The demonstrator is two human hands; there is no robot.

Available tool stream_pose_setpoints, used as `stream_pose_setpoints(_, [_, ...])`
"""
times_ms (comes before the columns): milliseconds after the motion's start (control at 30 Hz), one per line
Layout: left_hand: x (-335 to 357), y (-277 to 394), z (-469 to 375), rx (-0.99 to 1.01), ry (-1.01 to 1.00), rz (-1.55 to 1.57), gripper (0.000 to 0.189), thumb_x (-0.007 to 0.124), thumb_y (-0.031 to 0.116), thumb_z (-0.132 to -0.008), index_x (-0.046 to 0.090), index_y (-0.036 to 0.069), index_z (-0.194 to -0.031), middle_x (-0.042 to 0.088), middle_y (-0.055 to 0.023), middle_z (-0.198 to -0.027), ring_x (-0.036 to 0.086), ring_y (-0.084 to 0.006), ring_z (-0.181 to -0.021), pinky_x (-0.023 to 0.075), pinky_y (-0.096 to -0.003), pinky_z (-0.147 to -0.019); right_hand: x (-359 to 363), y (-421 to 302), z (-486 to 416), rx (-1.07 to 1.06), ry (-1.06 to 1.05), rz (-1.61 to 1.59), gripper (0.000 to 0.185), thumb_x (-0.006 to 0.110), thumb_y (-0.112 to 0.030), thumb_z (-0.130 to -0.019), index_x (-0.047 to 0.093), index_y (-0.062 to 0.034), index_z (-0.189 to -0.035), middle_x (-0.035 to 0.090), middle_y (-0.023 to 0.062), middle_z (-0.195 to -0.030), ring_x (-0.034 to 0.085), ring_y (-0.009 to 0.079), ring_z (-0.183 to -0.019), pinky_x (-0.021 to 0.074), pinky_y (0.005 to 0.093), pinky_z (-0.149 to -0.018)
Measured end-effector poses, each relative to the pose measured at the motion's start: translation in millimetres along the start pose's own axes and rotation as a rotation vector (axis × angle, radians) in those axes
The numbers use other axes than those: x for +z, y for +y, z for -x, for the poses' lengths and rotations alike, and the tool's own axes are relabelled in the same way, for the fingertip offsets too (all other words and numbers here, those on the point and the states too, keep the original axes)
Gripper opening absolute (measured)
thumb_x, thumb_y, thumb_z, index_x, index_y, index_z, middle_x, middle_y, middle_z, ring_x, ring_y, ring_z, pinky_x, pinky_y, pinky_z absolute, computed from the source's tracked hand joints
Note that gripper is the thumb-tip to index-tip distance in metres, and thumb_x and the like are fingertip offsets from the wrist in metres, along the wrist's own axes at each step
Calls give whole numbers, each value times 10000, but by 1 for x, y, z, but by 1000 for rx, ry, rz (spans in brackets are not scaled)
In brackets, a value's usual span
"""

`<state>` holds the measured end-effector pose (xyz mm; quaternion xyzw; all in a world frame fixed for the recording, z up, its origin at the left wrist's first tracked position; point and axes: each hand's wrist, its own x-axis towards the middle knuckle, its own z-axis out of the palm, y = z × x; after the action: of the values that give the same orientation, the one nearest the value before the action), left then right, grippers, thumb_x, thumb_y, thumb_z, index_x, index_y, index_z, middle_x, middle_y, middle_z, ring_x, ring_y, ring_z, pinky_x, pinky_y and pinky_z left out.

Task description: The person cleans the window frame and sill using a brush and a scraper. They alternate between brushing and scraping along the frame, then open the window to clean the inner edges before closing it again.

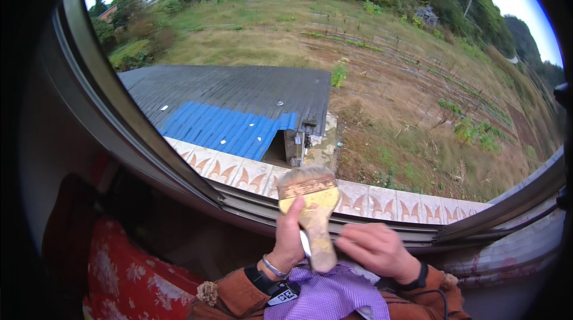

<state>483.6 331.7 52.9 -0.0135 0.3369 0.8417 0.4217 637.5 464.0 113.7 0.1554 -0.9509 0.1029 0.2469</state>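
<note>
My left hand (288,239) grips a wide, worn paintbrush (315,212) with a dirty yellow handle, its thumb lying along the face. The bristles point up, away from me, over the window track. A shiny pale strip (305,243) shows beside the handle, partly hidden; what it is I cannot tell. Just right of the handle is my right hand (380,248), blurred, with its fingers curled; whether it pinches something thin is unclear. Below both hands a purple checked cloth (331,291) lies bunched over my front, under the handle's end.
An open sliding window's metal track (255,210) runs before me, with a patterned tiled sill (389,201) beyond. Outside lie a grey and blue corrugated roof (219,123) and a grassy field (394,109). Red floral fabric (130,271) is at my left.
</note>
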Motion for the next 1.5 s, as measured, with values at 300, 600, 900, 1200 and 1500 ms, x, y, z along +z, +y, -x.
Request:
stream_pose_setpoints(300, [-9,10,7,-245,-84,-61,354,517,343,-1035,640,19,-1103,655,-28,-872,614,-91,-749,494,-233,-656,36,5,-50,3,1,151,373,657,-165,-807,666,-74,-1168,655,78,-1174,651,234,-1088,523,388,-922])
stream_pose_setpoints(600, [-130,101,79,99,93,-400,444,427,282,-1041,642,-73,-1200,535,-24,-648,442,-84,-534,354,-224,-498,113,9,-114,130,18,-549,364,708,-40,-772,661,-58,-1133,656,117,-897,656,281,-782,532,381,-678])
stream_pose_setpoints(900, [-208,99,147,338,525,-180,345,498,236,-1016,694,-37,-1098,524,-23,-618,461,-85,-535,361,-220,-490,185,-8,-158,85,-69,-538,264,680,-44,-727,583,-25,-972,582,154,-855,613,355,-771,512,427,-661])
stream_pose_setpoints(1200, [-215,92,158,338,633,-188,305,521,205,-1007,696,-38,-1066,527,-25,-618,463,-91,-527,358,-218,-482,107,14,-148,118,-258,-521,220,704,-68,-762,657,-64,-976,624,153,-794,644,343,-787,524,410,-687])
stream_pose_setpoints(1500, [-212,84,153,300,620,-200,280,533,188,-1002,696,-31,-1064,528,-22,-618,471,-85,-522,355,-208,-465,162,2,-133,175,-266,-548,420,686,-76,-790,639,-85,-1208,650,162,-951,661,355,-866,546,414,-750])
